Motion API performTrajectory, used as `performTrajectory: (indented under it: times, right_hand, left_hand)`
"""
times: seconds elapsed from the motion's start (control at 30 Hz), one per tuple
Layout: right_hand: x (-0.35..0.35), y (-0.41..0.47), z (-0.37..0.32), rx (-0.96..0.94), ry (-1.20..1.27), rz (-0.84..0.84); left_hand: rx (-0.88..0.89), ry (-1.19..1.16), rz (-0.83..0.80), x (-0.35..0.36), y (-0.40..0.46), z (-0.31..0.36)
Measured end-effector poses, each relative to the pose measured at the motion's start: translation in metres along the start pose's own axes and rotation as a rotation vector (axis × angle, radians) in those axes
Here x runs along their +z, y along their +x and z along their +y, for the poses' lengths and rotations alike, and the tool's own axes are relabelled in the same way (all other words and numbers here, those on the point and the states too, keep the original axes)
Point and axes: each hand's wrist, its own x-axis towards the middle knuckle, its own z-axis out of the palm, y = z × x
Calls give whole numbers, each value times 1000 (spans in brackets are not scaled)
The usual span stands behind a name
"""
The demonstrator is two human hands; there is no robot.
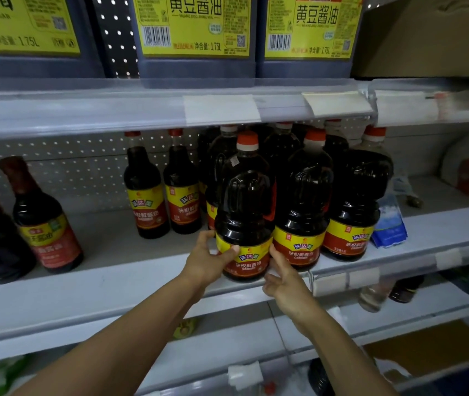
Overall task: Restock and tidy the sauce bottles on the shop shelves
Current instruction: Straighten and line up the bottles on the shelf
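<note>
We see the left hand [209,260] gripping the lower left side of a large soy sauce jug [244,224], with the thumb curled over the yellow label band and the fingers reaching behind the jug. The right hand [283,277] lies against the jug's lower right side; its fingers are loosely spread and press the base from the right, and part of them hangs in front of the shelf edge. The jug therefore sits between the two hands, upright, at the front edge of the middle shelf [141,275].

Just to the right of the held jug stands a second jug [304,212] of the same kind, touching or nearly touching it, and further right a third jug [355,207]. More jugs of this type stand in rows behind them. To the left, well back on the same shelf, we note two slim bottles [164,192] with matching labels, side by side. Further left stands a different dark bottle [43,221], tilted in the wide-angle view.

A blue packet [390,224] leans beside the third jug. On the upper shelf [84,110], large containers with yellow labels [196,35] stand in a row. White price tags [222,108] are clipped to the upper shelf rail.
</note>
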Motion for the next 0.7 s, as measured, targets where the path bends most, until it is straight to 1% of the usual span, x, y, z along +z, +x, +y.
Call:
performTrajectory:
  times: [0.17,0.33,0.4,0.47,0.6,0.7]
  right_hand:
    - [-7,3,-1,3,-16,-13]
    - [-11,6,-2,1,-14,-6]
    - [-10,7,-4,5,-8,9]
    - [-5,5,-7,9,10,37]
    - [11,-6,-12,21,89,181]
    - [30,-18,-14,30,110,211]
  left_hand:
    - [-30,5,-7,0,-3,2]
    - [-86,13,-65,-8,-12,1]
    - [-109,25,-49,-11,-15,-3]
    - [-131,18,-19,-15,-19,-7]
    - [-159,10,-4,-25,-32,-14]
    - [-182,-23,-8,-39,-45,-16]
